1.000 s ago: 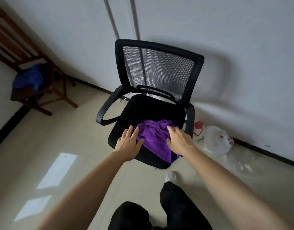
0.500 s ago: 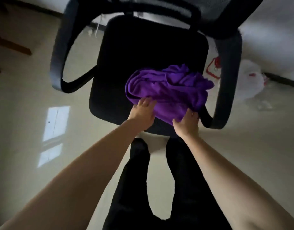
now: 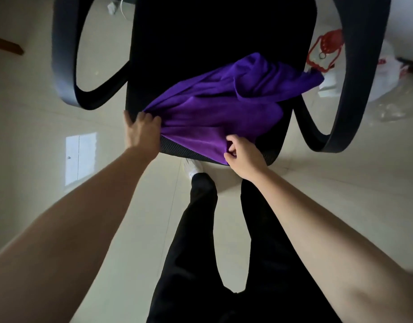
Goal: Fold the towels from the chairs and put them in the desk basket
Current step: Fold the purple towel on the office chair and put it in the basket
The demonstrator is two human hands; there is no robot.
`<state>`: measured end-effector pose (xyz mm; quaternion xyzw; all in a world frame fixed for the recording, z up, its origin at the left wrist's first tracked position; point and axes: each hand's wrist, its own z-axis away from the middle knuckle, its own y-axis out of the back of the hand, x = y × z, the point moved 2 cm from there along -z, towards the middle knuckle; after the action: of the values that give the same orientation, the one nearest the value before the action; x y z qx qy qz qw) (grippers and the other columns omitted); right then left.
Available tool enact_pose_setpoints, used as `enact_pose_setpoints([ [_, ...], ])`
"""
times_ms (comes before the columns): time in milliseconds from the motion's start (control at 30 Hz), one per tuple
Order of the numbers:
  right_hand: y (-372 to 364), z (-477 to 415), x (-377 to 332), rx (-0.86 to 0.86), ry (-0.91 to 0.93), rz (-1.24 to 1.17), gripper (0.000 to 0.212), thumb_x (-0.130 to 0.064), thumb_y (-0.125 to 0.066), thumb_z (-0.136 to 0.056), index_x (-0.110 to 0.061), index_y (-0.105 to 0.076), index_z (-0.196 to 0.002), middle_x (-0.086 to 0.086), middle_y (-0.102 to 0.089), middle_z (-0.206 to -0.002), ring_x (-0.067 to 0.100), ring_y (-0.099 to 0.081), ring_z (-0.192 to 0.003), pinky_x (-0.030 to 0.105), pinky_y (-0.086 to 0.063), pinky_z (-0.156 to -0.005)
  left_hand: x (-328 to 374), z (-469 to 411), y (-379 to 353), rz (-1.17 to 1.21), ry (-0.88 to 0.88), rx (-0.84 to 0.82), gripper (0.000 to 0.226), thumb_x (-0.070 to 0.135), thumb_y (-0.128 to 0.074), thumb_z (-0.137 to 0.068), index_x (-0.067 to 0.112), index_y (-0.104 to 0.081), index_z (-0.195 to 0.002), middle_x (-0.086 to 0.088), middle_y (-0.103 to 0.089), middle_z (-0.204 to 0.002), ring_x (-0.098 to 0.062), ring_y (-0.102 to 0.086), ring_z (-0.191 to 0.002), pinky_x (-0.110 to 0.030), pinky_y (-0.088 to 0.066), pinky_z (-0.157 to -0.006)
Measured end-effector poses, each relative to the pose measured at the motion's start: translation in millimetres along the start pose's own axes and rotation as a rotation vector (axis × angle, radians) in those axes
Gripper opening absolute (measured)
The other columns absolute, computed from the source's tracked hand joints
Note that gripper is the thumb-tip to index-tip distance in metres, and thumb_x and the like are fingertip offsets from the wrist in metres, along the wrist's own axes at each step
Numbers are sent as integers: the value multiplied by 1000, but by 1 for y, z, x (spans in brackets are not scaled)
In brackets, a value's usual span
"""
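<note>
A purple towel [image 3: 224,101] lies rumpled across the front of a black office chair's seat [image 3: 200,38], one end trailing toward the right armrest. My left hand [image 3: 141,131] grips the towel's near left corner at the seat's front edge. My right hand [image 3: 243,153] pinches the towel's near right edge, fingers curled into the cloth. The towel is stretched between the two hands. No basket or desk is in view.
The chair's curved black armrests [image 3: 65,66] stand on either side of the seat. A red-capped item [image 3: 326,50] and white plastic bags [image 3: 387,75] lie on the tiled floor at the right. A wooden chair leg [image 3: 7,45] shows at far left. My black-trousered legs [image 3: 200,229] are below.
The view dropped closer over the seat. Both hands went from resting on the bunched towel to gripping its near edge, and the towel has been drawn out wider toward the seat's front.
</note>
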<state>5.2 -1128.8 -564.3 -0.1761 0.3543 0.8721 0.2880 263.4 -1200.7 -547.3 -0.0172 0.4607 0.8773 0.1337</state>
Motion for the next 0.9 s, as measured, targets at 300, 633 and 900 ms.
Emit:
enact_pose_setpoints([
  [300, 24, 2, 12, 467, -54, 68, 38, -11, -62, -78, -11, -58, -116, 15, -50, -120, 36, -59, -100, 43, -50, -81, 100, 14, 5, 274, -250, 218, 49, 38, -65, -78, 15, -59, -120, -10, -61, -112, -33, -55, -107, -58, -27, -105],
  [633, 65, -33, 37, 306, -226, -3, 27, -32, -59, -94, -5, -59, -95, 21, -67, -102, 40, -61, -98, 33, -35, -72, 130, 16, -12, 491, -84, 129, 26, 28, -54, -94, 21, -68, -114, -6, -68, -102, -30, -61, -100, -39, -33, -89],
  [900, 99, 19, -13, 375, -194, -101, 43, -39, -45, -102, -1, -65, -97, 25, -63, -104, 40, -61, -96, 32, -34, -71, 44, 70, 27, 707, 308, 213, 23, 26, -54, -95, 12, -71, -102, -14, -68, -99, -36, -61, -95, -42, -45, -84],
])
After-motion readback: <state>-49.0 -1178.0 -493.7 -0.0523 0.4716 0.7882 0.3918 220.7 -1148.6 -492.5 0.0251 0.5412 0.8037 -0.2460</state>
